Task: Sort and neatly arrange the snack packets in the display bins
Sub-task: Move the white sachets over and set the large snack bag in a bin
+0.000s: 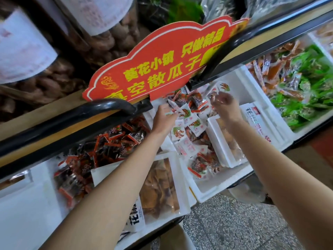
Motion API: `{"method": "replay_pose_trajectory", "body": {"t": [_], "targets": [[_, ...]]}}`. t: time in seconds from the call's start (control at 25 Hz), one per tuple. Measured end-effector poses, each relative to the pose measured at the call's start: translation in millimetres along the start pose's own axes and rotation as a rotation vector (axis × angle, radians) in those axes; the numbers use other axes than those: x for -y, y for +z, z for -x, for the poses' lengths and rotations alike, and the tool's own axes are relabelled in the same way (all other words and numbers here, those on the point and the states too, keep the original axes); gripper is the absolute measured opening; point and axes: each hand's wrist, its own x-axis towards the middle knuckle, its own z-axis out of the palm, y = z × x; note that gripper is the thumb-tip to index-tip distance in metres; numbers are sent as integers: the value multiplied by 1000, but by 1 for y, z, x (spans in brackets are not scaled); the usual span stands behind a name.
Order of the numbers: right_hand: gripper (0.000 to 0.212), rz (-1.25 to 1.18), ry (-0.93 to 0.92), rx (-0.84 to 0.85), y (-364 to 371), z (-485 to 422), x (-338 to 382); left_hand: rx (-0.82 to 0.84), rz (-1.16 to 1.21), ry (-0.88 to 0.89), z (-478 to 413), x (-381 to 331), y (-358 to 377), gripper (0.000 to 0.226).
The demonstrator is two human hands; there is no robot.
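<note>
The middle white foam bin [212, 186] holds mixed snack packets: white ones with a red-and-green print [196, 123] and dark ones with red edges [198, 165]. My left hand [164, 114] reaches into the far part of this bin and pinches a white packet [183, 112] at its fingertips. Raised over the bin's back right, my right hand [223, 101] grips a clear-and-white packet [220, 88]. A heap of dark red-edged packets [100, 154] fills the bin to the left.
A red shop sign [162, 60] stands over a black rail [111, 105] behind the bins. Green and orange packets [302, 83] fill the right bin. Flat bags of brown snacks [158, 188] lie in white trays beside the middle bin. Speckled floor [234, 222] lies below.
</note>
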Motion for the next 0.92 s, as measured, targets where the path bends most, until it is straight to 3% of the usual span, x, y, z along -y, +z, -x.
{"method": "replay_pose_trajectory", "body": {"t": [0.12, 0.2, 0.32, 0.48, 0.56, 0.68, 0.8, 0.92], "targets": [[18, 402, -244, 61, 10, 41, -32, -23, -283, 180, 34, 19, -23, 25], [13, 578, -348, 114, 22, 74, -52, -21, -467, 280, 63, 46, -50, 15], [19, 681, -459, 207, 57, 127, -64, -38, -700, 424, 116, 90, -99, 8], [31, 697, -678, 313, 112, 203, -51, -100, -868, 491, 179, 153, -160, 18], [21, 705, -736, 407, 143, 239, -50, -121, -908, 513, 210, 190, -190, 15], [20, 741, -754, 601, 198, 297, -62, -160, -944, 474, 250, 252, -245, 9], [30, 774, -750, 802, 253, 352, -82, -159, -1023, 350, 277, 318, -305, 18], [38, 800, -656, 996, 304, 403, -101, -135, -996, 70, 291, 368, -353, 26]]}}
